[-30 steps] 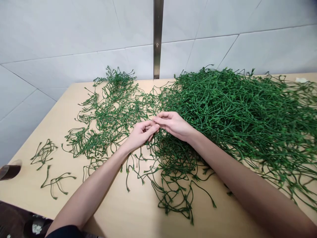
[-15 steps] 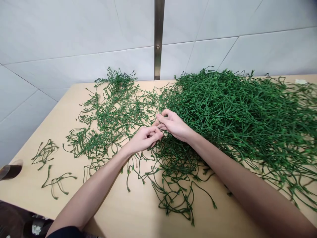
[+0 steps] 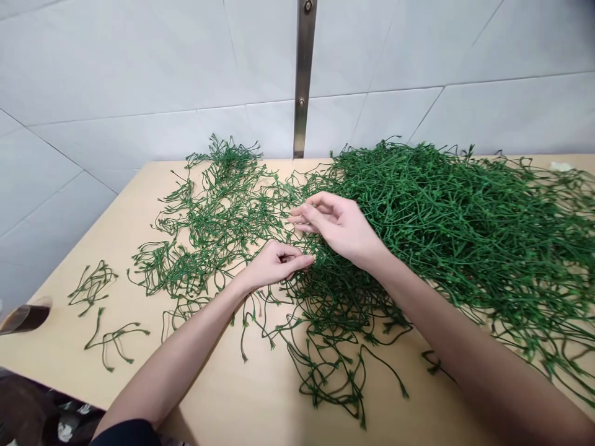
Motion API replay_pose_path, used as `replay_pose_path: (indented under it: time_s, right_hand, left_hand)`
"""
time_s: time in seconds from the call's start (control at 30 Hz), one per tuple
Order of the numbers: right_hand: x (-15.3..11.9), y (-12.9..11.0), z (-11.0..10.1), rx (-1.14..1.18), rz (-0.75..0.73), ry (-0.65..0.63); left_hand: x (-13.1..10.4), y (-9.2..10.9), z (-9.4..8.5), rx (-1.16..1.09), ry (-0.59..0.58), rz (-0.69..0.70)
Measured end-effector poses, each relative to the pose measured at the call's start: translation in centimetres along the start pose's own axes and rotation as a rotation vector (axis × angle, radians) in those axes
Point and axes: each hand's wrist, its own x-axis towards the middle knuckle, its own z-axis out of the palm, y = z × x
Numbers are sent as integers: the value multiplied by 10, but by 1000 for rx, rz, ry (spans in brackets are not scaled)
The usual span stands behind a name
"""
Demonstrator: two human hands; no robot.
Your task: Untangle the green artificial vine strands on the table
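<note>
Green stems with small tufted ends lie in a large heap (image 3: 455, 210) at the right and in a thinner spread (image 3: 218, 217) at the left. My left hand (image 3: 281, 263) is at the near left edge of the heap, thumb and forefinger pinched together; a thin green stem appears to be between them, its length lost among the others. Just above and to the right, my right hand (image 3: 341, 226) hovers over the heap's left edge with its fingers slightly apart, and nothing shows in it.
A cup of dark liquid (image 3: 32, 317) is at the table's left edge. Two small bunches of stems (image 3: 93, 285) lie near it. A metal strip (image 3: 304, 80) runs down the tiled wall behind the wooden table (image 3: 246, 402). A small white piece (image 3: 561, 166) lies at the back right.
My right hand has moved away from my left hand, up and to the right, and its fingers have loosened. My left hand remains pinched. The view has tilted slightly upward.
</note>
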Motion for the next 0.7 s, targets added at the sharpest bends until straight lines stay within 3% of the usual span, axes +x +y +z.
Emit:
replay_pose_path:
  time_s: [0.17,0.33,0.5,0.7]
  right_hand:
    - [-11,-36,-14,-209,-259,146]
    - [-22,-66,-28,-261,-493,299]
    - [-31,-83,-35,-280,-590,404]
    - [-39,-93,-52,-219,-608,358]
  left_hand:
    - [-1,1,0,-20,-3,-30]
    - [-1,1,1,-34,-7,-12]
    - [-1,2,0,-48,-8,-6]
    - [-2,2,0,-25,0,13]
